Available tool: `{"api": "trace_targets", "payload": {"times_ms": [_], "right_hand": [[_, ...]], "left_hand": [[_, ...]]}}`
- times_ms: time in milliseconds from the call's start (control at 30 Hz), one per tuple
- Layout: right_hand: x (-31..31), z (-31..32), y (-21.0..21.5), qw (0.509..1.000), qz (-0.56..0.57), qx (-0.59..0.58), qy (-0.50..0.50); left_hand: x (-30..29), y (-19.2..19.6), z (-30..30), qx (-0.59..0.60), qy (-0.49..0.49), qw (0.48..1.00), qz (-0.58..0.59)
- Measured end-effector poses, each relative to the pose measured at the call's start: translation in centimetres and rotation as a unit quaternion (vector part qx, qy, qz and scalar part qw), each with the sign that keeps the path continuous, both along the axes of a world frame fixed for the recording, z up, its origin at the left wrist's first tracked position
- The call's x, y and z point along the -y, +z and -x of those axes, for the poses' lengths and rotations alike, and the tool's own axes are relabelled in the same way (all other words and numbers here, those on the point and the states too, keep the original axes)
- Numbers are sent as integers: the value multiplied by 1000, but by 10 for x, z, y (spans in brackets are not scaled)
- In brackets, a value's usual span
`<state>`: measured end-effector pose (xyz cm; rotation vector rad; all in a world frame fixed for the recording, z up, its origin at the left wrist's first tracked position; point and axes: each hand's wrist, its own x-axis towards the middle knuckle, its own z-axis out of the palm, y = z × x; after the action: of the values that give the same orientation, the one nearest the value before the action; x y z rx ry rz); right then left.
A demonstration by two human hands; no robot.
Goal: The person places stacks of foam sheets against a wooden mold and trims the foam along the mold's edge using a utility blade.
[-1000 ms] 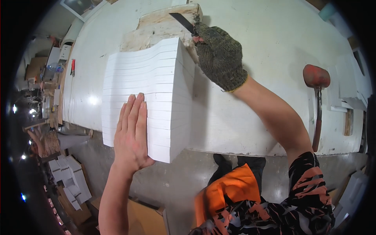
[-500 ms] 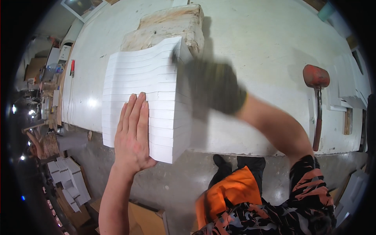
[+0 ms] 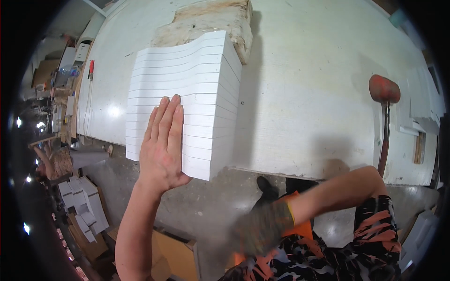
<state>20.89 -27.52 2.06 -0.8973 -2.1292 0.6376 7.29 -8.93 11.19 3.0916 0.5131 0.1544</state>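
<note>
A thick white block scored with parallel lines lies on the white worktable, its near end hanging over the table's front edge. My left hand rests flat on the block's near part, fingers straight and close together, holding nothing. My right hand, in a dark knit glove, is a blur below the table edge, near my lap and clear of the block. Whether it holds anything cannot be made out.
A rough tan slab lies behind the white block. A red-headed mallet lies on the table's right side, next to white offcuts. On the floor are white pieces at the left and a cardboard box under my left arm.
My gloved right hand, which had a dark blade at the block's far right corner, has swept down along the block's right side and off the table to my lap. My left hand stays put.
</note>
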Motion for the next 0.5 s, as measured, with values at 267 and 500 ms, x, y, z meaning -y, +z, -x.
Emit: {"api": "trace_targets", "payload": {"times_ms": [267, 500], "right_hand": [[-136, -129, 20, 860, -296, -13, -416], [-3, -1, -20, 972, -60, -33, -223]], "left_hand": [[4, 6, -3, -8, 10, 1000, 3], [3, 8, -8, -10, -4, 1000, -7]]}}
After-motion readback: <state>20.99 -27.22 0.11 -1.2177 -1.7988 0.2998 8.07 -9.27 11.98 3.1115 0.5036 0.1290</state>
